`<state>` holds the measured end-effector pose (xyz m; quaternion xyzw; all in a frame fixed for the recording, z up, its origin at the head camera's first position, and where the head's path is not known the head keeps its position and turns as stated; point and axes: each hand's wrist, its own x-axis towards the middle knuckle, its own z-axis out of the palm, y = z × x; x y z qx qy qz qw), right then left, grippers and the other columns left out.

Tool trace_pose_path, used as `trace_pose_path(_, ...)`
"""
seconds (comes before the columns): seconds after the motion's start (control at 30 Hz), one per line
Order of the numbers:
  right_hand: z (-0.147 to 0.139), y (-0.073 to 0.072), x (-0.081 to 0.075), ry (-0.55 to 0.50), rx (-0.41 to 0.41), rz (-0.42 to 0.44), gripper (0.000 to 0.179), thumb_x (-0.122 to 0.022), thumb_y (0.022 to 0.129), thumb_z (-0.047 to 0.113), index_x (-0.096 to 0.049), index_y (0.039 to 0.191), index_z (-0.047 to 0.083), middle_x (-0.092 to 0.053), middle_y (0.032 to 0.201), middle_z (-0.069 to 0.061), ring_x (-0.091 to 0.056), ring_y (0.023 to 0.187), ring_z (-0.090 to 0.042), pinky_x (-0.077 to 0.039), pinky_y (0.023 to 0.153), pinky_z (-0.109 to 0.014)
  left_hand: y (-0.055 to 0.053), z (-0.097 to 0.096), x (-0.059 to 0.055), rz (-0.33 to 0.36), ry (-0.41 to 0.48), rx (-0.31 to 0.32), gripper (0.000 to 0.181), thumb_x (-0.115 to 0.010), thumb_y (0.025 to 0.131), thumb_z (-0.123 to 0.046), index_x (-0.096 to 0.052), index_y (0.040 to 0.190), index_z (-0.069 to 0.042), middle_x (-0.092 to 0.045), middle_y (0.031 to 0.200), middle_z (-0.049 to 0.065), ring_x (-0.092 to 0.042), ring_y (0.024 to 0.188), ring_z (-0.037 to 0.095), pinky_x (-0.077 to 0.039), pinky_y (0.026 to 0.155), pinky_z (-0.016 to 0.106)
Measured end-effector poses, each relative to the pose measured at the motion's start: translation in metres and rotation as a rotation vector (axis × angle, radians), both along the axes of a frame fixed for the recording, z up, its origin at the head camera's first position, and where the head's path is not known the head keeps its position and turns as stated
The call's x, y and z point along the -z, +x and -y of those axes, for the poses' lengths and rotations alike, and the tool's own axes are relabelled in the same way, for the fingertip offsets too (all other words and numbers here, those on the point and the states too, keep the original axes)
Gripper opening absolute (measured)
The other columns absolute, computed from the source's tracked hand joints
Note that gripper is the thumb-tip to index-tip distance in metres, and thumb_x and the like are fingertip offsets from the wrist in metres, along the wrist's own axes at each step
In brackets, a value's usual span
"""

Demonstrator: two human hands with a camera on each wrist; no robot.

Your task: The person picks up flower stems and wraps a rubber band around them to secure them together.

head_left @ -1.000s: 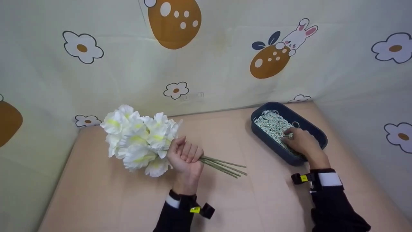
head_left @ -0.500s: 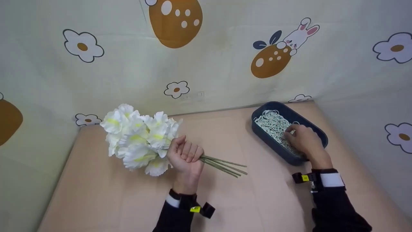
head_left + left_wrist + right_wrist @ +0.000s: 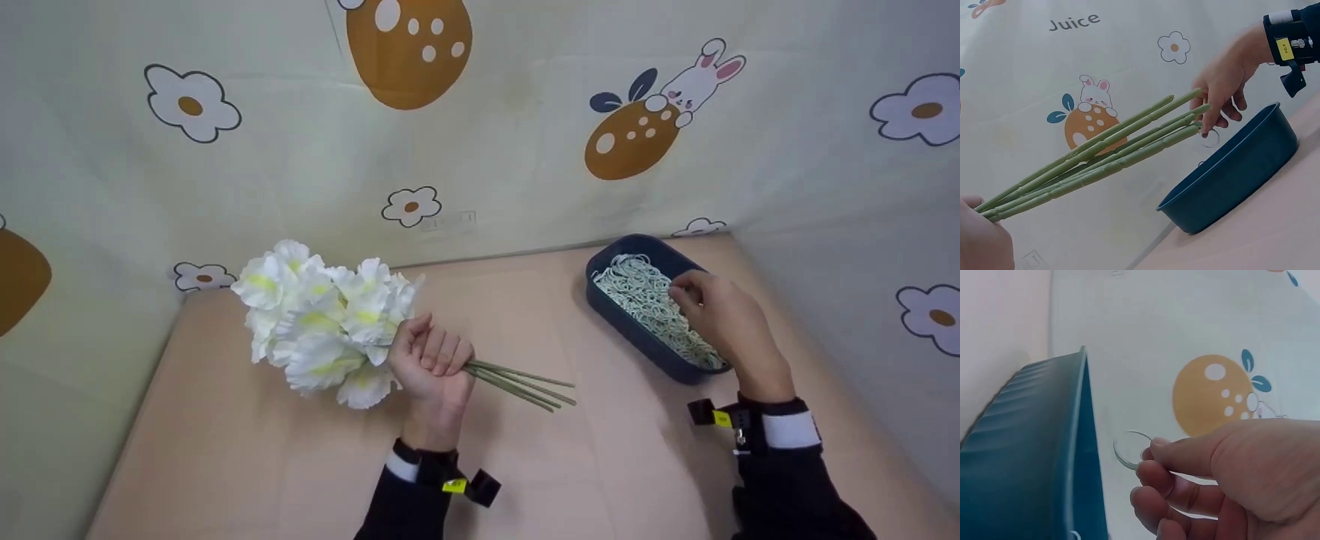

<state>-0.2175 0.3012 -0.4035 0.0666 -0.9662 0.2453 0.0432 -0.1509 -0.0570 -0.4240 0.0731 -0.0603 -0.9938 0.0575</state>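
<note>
In the head view my left hand grips a bunch of white artificial flowers by the stems, blooms to the left. The cut ends of the green stems stick out past that hand in the left wrist view. My right hand is over the near right side of a dark blue box filled with pale green rubber bands. Between thumb and forefinger it pinches one rubber band, which hangs as a loose ring in the right wrist view. The head view hides that band.
The box stands at the back right of the peach-coloured table, close to its right edge. Patterned cloth walls rise behind the table and on both sides. Each wrist carries a strapped camera.
My right hand has risen out of the rubber bands and shifted slightly right and toward me, with one band pinched. The left hand and the flowers have stayed in place.
</note>
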Motion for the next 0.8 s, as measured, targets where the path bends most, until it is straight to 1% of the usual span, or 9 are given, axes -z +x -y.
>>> trace_pose_path(0.17, 0.0008, 0.0032, -0.0053, 0.002, 0.001, -0.044, 0.03, -0.068, 0.114, 0.02, -0.077, 0.13, -0.003, -0.08, 0.112, -0.026, -0.069, 0.089, -0.032, -0.046, 0.074, -0.037, -0.0002, 0.001, 0.0002, -0.001, 0.016, 0.003, 0.047, -0.043, 0.102, -0.006, -0.041, 0.056, -0.018, -0.037, 0.04, -0.008, -0.012, 0.047, 0.004, -0.015, 0.044, 0.015)
trace_pose_path(0.3, 0.002, 0.0061, -0.0064, 0.014, -0.012, -0.121, 0.027, -0.073, 0.11, 0.018, -0.081, 0.126, -0.003, -0.083, 0.115, -0.026, -0.075, 0.091, -0.036, -0.05, 0.077, -0.039, -0.0005, 0.0013, 0.0004, -0.008, 0.018, 0.008, 0.047, -0.044, 0.102, -0.006, -0.041, 0.057, -0.018, -0.038, 0.04, -0.008, -0.012, 0.047, 0.004, -0.015, 0.043, 0.015)
trace_pose_path(0.37, 0.003, 0.0078, -0.0062, 0.02, -0.017, -0.157, 0.024, -0.076, 0.108, 0.015, -0.083, 0.122, -0.002, -0.085, 0.115, -0.025, -0.078, 0.092, -0.038, -0.051, 0.077, -0.037, -0.0006, 0.0013, 0.0005, -0.013, 0.017, 0.01, 0.046, -0.045, 0.101, -0.006, -0.041, 0.057, -0.018, -0.038, 0.04, -0.008, -0.012, 0.046, 0.004, -0.015, 0.044, 0.014)
trace_pose_path(0.43, 0.0024, 0.0084, -0.0054, 0.028, -0.023, -0.181, 0.021, -0.078, 0.106, 0.013, -0.085, 0.119, -0.001, -0.085, 0.114, -0.025, -0.08, 0.092, -0.039, -0.051, 0.075, -0.033, -0.0007, 0.0013, 0.0004, -0.018, 0.017, 0.013, 0.046, -0.045, 0.101, -0.006, -0.041, 0.057, -0.018, -0.038, 0.04, -0.008, -0.013, 0.046, 0.004, -0.015, 0.044, 0.014)
trace_pose_path(0.53, 0.0011, 0.0077, -0.0033, 0.032, -0.026, -0.187, 0.019, -0.08, 0.104, 0.012, -0.086, 0.117, -0.001, -0.085, 0.113, -0.026, -0.081, 0.09, -0.04, -0.047, 0.069, -0.027, -0.0006, 0.0016, 0.0002, -0.02, 0.014, 0.013, 0.046, -0.045, 0.102, -0.006, -0.041, 0.057, -0.018, -0.038, 0.04, -0.008, -0.013, 0.046, 0.004, -0.016, 0.044, 0.014)
trace_pose_path(0.6, 0.0005, 0.0066, -0.0018, 0.038, -0.03, -0.183, 0.019, -0.08, 0.104, 0.012, -0.086, 0.116, -0.001, -0.085, 0.112, -0.026, -0.08, 0.088, -0.039, -0.044, 0.067, -0.026, -0.0004, 0.0019, 0.0001, -0.018, 0.014, 0.014, 0.046, -0.045, 0.102, -0.007, -0.041, 0.057, -0.018, -0.038, 0.04, -0.008, -0.013, 0.046, 0.004, -0.016, 0.044, 0.015)
trace_pose_path(0.8, 0.0008, 0.0048, -0.0012, 0.048, -0.039, -0.185, 0.02, -0.078, 0.105, 0.012, -0.085, 0.116, -0.003, -0.085, 0.11, -0.026, -0.077, 0.084, -0.036, -0.045, 0.069, -0.028, -0.0003, 0.0024, -0.0003, -0.01, 0.01, 0.013, 0.049, -0.042, 0.104, -0.008, -0.04, 0.056, -0.018, -0.037, 0.04, -0.008, -0.013, 0.046, 0.004, -0.016, 0.044, 0.015)
